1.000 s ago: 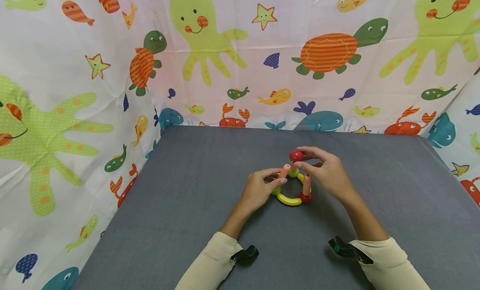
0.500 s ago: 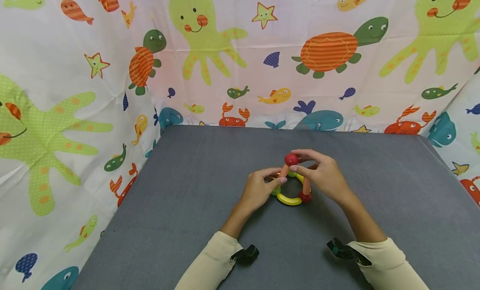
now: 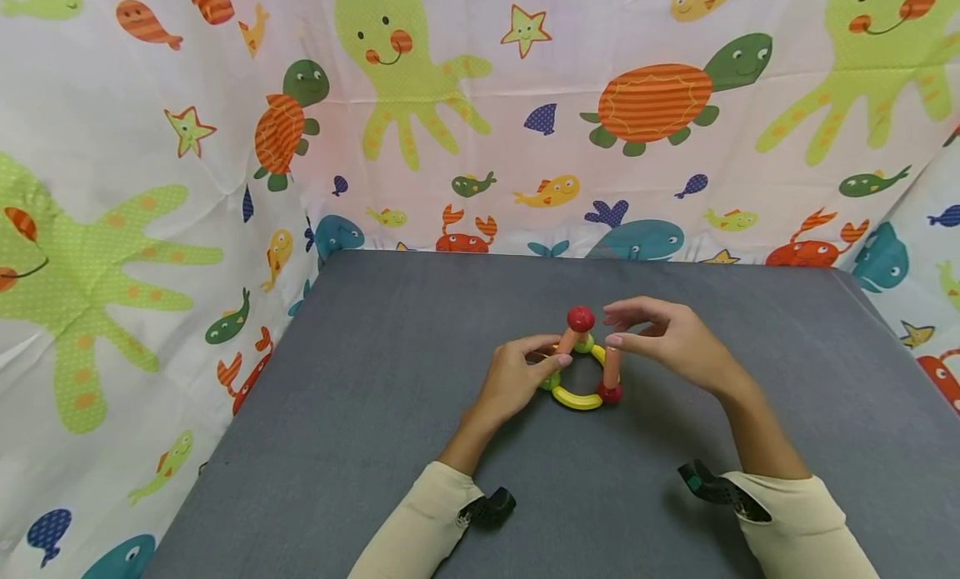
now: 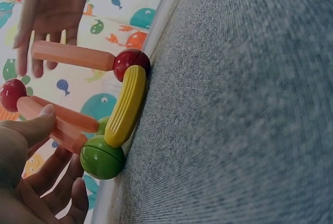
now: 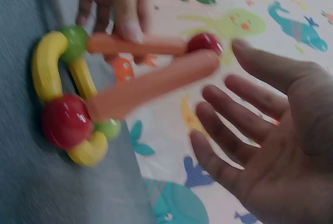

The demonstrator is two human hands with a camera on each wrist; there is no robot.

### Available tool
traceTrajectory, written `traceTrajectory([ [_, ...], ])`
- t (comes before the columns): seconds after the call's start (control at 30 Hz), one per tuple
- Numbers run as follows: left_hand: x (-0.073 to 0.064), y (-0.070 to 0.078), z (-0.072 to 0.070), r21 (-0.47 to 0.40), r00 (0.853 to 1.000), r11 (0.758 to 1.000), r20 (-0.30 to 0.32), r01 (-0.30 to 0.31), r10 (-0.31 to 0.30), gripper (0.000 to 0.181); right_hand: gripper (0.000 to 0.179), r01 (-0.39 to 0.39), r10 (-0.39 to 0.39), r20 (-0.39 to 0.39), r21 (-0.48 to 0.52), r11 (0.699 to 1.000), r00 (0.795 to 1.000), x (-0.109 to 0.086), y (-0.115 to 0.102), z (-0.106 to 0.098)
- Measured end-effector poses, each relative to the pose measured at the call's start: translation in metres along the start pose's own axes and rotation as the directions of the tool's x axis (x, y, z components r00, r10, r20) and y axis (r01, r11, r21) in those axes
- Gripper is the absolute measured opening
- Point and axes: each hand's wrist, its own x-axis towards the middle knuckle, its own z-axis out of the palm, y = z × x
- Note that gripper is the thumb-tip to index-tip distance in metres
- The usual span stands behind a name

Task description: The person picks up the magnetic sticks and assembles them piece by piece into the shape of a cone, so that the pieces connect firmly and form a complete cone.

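A ring of yellow curved bars point(image 3: 577, 399) joined by balls lies on the table, with orange rods standing up from the balls. My left hand point(image 3: 516, 377) pinches one orange rod point(image 4: 66, 134) between thumb and fingers, above a green ball point(image 4: 102, 157). On that rod's top sits a red ball point(image 3: 581, 318). Right of it, a second orange rod point(image 3: 612, 368) rises from another red ball point(image 3: 610, 392). A third rod point(image 4: 73, 116) at the back is partly hidden. My right hand point(image 3: 678, 341) is held apart with fingers spread, holding nothing, close to the second rod.
The grey table point(image 3: 420, 312) reaches back to a white curtain point(image 3: 465, 129) printed with sea animals, which also runs along both sides. A dark wrist camera point(image 3: 491, 509) sits at the left cuff, another dark camera point(image 3: 701, 484) at the right.
The right hand brought the red ball left and down onto the rod in the left hand, then let go and drew back to the right. The left hand kept its hold.
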Motion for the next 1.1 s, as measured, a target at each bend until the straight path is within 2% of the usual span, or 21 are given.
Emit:
traceTrajectory([
  [0.17, 0.000, 0.000, -0.001, 0.003, 1.000, 1.000, -0.003, 0.006, -0.006, 0.034, 0.036, -0.057, 0.052, 0.153, 0.033, 0.998, 0.987, -0.002, 0.012, -0.011],
  [0.3, 0.000, 0.000, -0.001, -0.002, 1.000, 1.000, -0.005, 0.010, -0.010, 0.033, 0.042, -0.116, 0.088, 0.283, 0.083, 0.990, 0.955, 0.000, 0.026, -0.009],
  [0.4, 0.000, 0.000, -0.001, -0.006, 1.000, 1.000, -0.007, 0.011, -0.011, 0.034, 0.038, -0.136, 0.094, 0.369, 0.090, 0.987, 0.925, 0.002, 0.036, -0.006],
  [0.5, 0.000, -0.001, -0.001, -0.002, 1.000, 1.000, -0.008, 0.016, -0.016, 0.035, 0.029, -0.137, 0.087, 0.429, 0.086, 0.987, 0.899, 0.004, 0.044, -0.002],
  [0.6, 0.000, -0.001, -0.001, -0.001, 1.000, 1.000, -0.005, 0.026, -0.026, 0.035, 0.024, -0.128, 0.072, 0.455, 0.093, 0.987, 0.888, 0.005, 0.051, 0.002],
  [0.77, -0.001, -0.001, -0.001, -0.011, 0.999, 0.999, -0.002, 0.037, -0.037, 0.035, 0.022, -0.111, 0.047, 0.449, 0.118, 0.987, 0.893, 0.006, 0.057, 0.006],
  [1.1, -0.001, -0.001, 0.000, -0.001, 0.999, 0.999, 0.014, 0.039, -0.039, 0.037, 0.025, -0.126, 0.098, 0.315, 0.069, 0.990, 0.944, 0.009, 0.058, 0.011],
])
